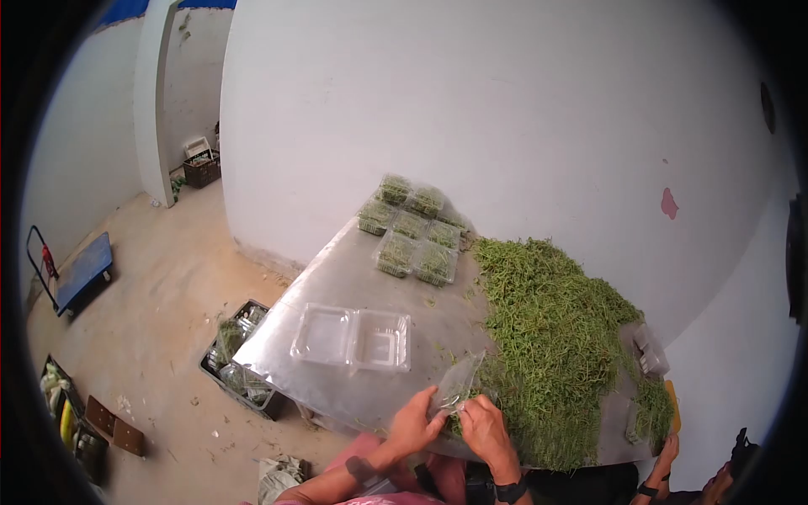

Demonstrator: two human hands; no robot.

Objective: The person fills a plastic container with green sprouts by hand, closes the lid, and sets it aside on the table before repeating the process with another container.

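Note:
At the table's near edge, my left hand (416, 421) grips the left side of a clear plastic container (461, 377), which is tilted up and has some green sprigs inside. My right hand (486, 429) is closed at the container's right side, its fingers curled over the rim. My fingers partly hide what lies inside. To the right of my hands spreads a large heap of thin green sprigs (551, 345). An open clear clamshell box (383, 341) lies on the metal table (337, 273), left of and beyond my hands.
Several filled clamshells (410, 225) stand at the table's far end. More clear boxes (651, 349) sit beyond the heap. Another person's hand (667, 454) touches a yellow object (672, 406). A black crate (244, 362) and a blue trolley (84, 271) stand on the floor.

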